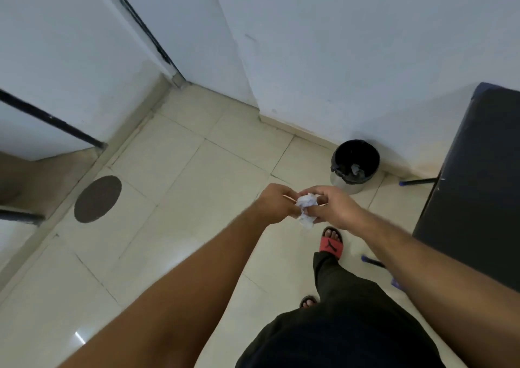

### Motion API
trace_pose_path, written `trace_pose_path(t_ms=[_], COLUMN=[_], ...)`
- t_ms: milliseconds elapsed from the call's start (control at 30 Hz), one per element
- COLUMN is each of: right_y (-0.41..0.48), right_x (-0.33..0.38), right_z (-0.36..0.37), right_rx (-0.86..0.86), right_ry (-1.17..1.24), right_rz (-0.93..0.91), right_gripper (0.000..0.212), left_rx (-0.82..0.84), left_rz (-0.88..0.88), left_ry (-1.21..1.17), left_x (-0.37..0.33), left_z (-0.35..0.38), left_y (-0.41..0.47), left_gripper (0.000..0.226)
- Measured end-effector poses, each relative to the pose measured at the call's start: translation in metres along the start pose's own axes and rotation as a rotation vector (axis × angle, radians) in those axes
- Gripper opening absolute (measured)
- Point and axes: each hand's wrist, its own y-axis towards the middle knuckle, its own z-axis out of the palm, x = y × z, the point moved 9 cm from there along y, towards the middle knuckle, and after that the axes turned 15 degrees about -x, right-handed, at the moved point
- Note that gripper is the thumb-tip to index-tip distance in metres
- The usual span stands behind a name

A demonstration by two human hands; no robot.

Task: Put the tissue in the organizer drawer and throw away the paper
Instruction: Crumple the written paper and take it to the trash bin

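A crumpled white paper is pinched between both my hands, held out in front of me above the tiled floor. My left hand grips its left side and my right hand closes over its right side and top. A thin light strip pokes out beside each hand. A small round bin with a black liner stands on the floor against the wall, beyond and to the right of my hands. Scraps lie inside it. No organizer drawer is in view.
A dark table with blue-tipped legs fills the right side. White walls and door panels with black edges close off the back and left. A brown round floor cover lies at the left. My feet in sandals stand below my hands.
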Motion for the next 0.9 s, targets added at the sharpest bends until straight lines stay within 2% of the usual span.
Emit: trace_pose_path(t_ms=[100,233,300,400,500,600,700,800,900], right_y=[0.045,0.080,0.093,0.107,0.121,0.136,0.141,0.154,0.179], right_x=[0.004,0.011,0.008,0.002,-0.003,-0.014,-0.030,-0.045,-0.060], right_z=[-0.025,-0.048,-0.053,-0.053,-0.061,-0.084,-0.103,-0.124,-0.140], right_rx=[-0.148,-0.289,-0.336,-0.321,-0.351,-0.510,-0.706,-0.822,-0.875], right_ry=[-0.004,0.169,0.284,0.531,0.793,0.790,0.827,0.713,0.480], right_rz=[0.014,0.089,0.184,0.384,0.573,0.550,0.602,0.627,0.597], right_gripper=[0.020,0.014,0.015,0.015,0.025,0.032,0.046,0.042,0.025], left_rx=[0.084,0.005,-0.018,-0.080,-0.091,0.021,0.218,0.408,0.345], left_rz=[-0.106,-0.128,-0.103,-0.029,0.052,0.165,0.250,0.188,0.120], left_ry=[-0.136,-0.116,-0.063,0.029,0.058,0.075,0.140,0.116,0.077], left_x=[-0.024,-0.051,-0.066,-0.082,-0.096,-0.122,-0.145,-0.154,-0.158], left_z=[-0.005,-0.005,0.001,0.010,0.021,0.043,0.063,0.079,0.084], left_y=[0.034,0.084,0.107,0.135,0.163,0.186,0.204,0.224,0.257], left_gripper=[0.028,0.024,0.021,0.018,0.012,0.008,0.014,0.020,0.026])
